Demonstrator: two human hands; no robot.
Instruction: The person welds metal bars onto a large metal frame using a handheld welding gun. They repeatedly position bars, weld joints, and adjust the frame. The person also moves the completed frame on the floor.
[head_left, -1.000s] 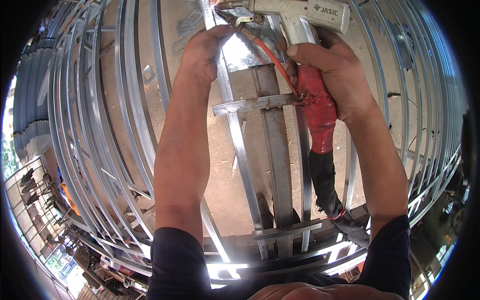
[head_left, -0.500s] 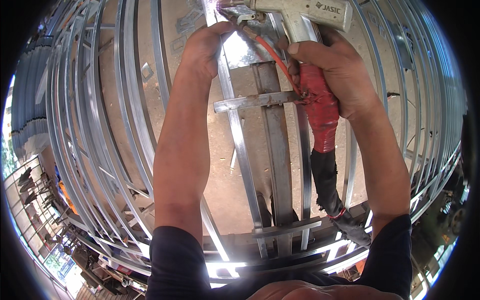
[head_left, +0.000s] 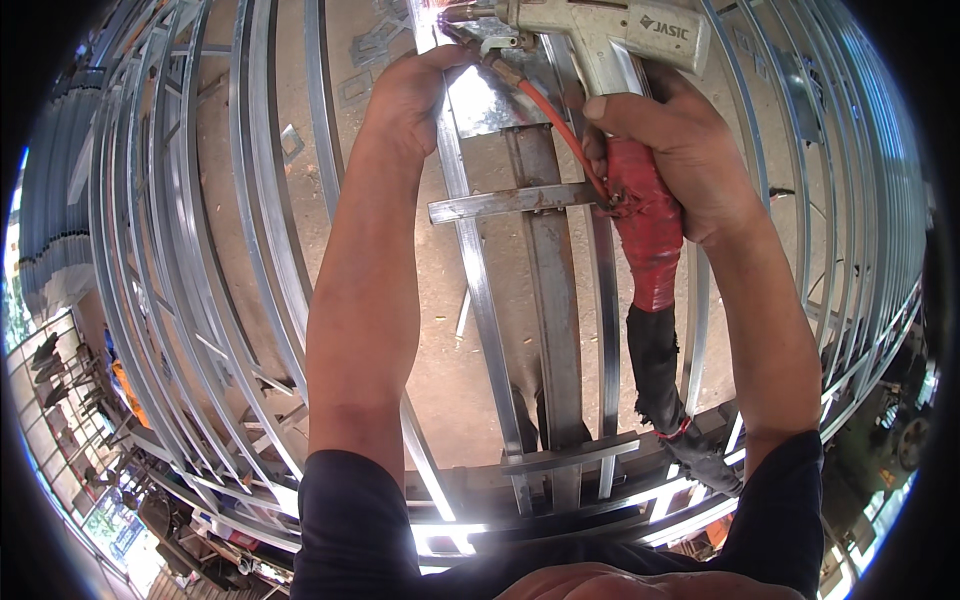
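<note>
My right hand (head_left: 675, 135) is closed around the grip of a pale welding gun (head_left: 590, 40), just above a red-taped section (head_left: 645, 225). A black-sleeved cable (head_left: 655, 365) hangs from the tape, and a thin orange hose (head_left: 552, 120) runs up to the gun's front. My left hand (head_left: 408, 100) is closed over a shiny metal tube (head_left: 470, 240), one finger reaching to the fittings under the nozzle; its other fingertips are hidden. A bright glow with sparks (head_left: 436, 14) shows where the nozzle tip meets the tube at the top edge.
A short crossbar (head_left: 500, 204) lies across the tube and a wider rusty beam (head_left: 555, 300). Long metal rails (head_left: 270, 180) run along both sides. Small metal plates (head_left: 375, 45) lie on the floor beyond. Stacked corrugated sheets (head_left: 60, 190) stand at far left.
The welding gun and my right hand have shifted slightly right and down. The glow at the nozzle tip looks larger and redder. My left hand stays nearly in place.
</note>
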